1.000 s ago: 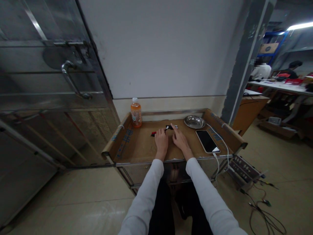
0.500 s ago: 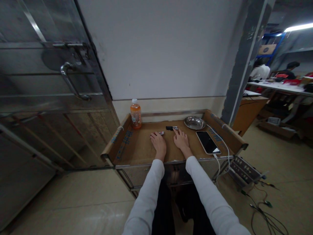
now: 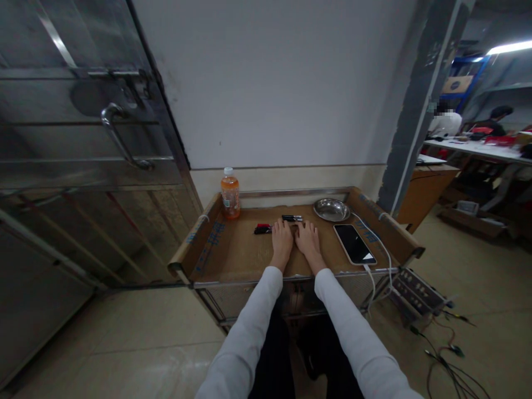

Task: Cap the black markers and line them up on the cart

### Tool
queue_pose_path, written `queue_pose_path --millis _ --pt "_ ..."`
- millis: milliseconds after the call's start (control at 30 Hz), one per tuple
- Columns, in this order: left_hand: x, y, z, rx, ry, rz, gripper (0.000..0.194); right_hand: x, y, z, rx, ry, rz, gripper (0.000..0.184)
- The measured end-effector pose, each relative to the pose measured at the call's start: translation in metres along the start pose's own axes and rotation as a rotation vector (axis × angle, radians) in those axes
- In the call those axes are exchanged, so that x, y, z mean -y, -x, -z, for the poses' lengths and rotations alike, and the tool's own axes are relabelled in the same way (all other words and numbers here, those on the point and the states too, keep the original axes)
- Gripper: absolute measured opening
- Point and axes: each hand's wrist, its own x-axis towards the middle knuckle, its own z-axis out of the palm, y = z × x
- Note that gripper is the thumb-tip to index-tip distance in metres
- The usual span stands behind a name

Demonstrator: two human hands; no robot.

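Observation:
My left hand (image 3: 282, 241) lies palm-down on the cardboard-lined cart top (image 3: 233, 260), fingers stretched forward. It covers the right ends of a small group of pens (image 3: 262, 228), one red and the others dark. Close beside it, my right hand (image 3: 308, 241) is also palm-down with its fingers apart. Both sets of fingertips are just in front of a second group of black-and-silver pens (image 3: 291, 218). A small dark piece shows between the index fingers; whether either hand grips it is hidden.
An orange drink bottle (image 3: 230, 194) stands at the back left. At the right are a round metal dish (image 3: 331, 209) and a phone (image 3: 354, 244) with a white cable (image 3: 388, 255). Cardboard flaps edge the cart. Cables (image 3: 446, 360) lie on the floor; people sit far right.
My left hand has moved right, toward my right hand, uncovering the red and dark pens on the left. My right hand stays nearly in place.

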Motion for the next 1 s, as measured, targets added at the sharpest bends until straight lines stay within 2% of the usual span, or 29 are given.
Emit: queue_pose_path --millis 133,333,567,767,1000 --pt "-0.004 -0.007 -0.006 0.035 0.008 -0.003 0.028 0.0 -0.001 0.0 -0.042 0.031 -0.008 0.029" --pt "-0.003 -0.006 -0.005 0.013 0.0 0.03 0.027 -0.001 -0.001 -0.004 -0.071 0.041 -0.009 0.027" --pt "0.001 -0.007 -0.01 0.084 0.056 -0.078 0.025 -0.004 0.0 -0.004 -0.077 0.042 -0.01 0.021" --pt "0.006 -0.009 -0.019 0.083 0.175 -0.169 0.024 -0.006 0.002 -0.002 -0.064 0.03 -0.008 0.024" --pt "0.007 -0.011 -0.026 0.091 0.271 -0.175 0.026 -0.009 0.001 -0.003 -0.05 -0.002 0.012 0.029"
